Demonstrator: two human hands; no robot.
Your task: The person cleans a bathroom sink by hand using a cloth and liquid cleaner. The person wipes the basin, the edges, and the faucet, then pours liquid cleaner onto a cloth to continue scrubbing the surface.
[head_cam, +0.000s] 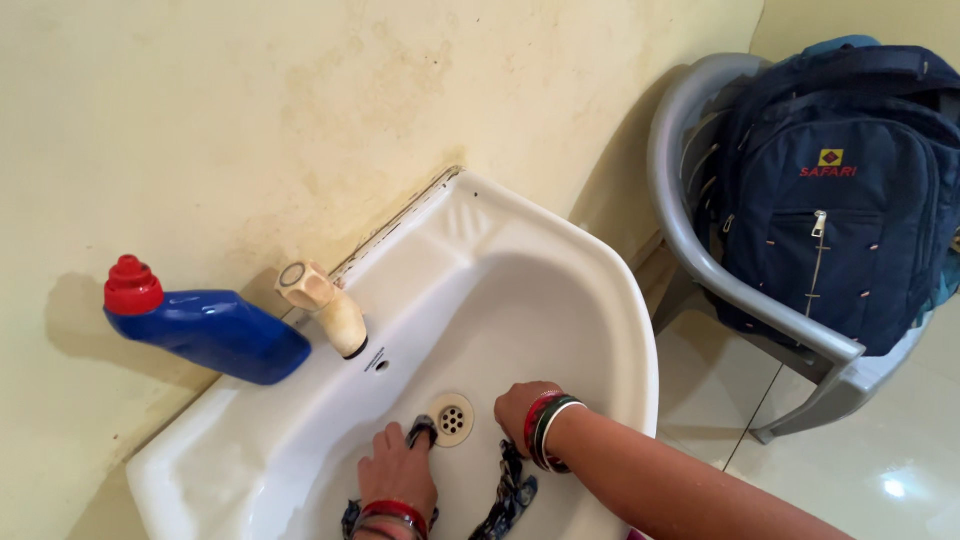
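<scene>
- Cloth (508, 495): dark blue rag with a lighter pattern, crumpled and bunched into a strip. It lies inside the sink (590, 290), on the basin floor just beside the drain (452, 419).
- One end shows as a small dark fold at the drain's left edge, pressed under the fingers of the left hand (398, 468).
- Another part trails below and right of the drain, under the right hand (522, 403); a bit shows by the left wrist.
</scene>
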